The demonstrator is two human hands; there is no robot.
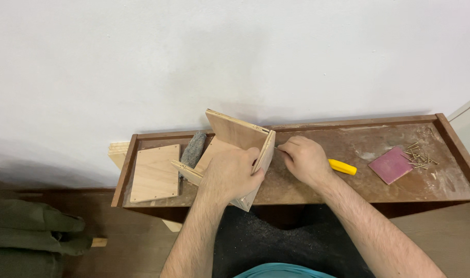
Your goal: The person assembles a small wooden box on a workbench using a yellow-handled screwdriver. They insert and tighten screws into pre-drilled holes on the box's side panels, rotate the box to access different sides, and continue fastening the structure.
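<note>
Plywood box (pixel 238 149), half-assembled near the table's (pixel 348 190) back edge, being clamped by the left hand (pixel 230 172) gripping its side panel, right hand (pixel 303 159) pinching a yellow-handled tool (pixel 343 167) against that panel; risking the tip slipping toward the gripping fingers or the panel shifting.

The box panels (pixel 238 135) are pale plywood, matt and smooth, with layered edges; the loose square panel (pixel 155 172) at the tray's left end is the same. The tray (pixel 358 188) is dark, worn wood, dusty and scuffed. The tool handle (pixel 342 167) is glossy yellow plastic. The reddish sheet (pixel 391 164) looks gritty; the nails (pixel 419 154) beside it are shiny metal.
</note>
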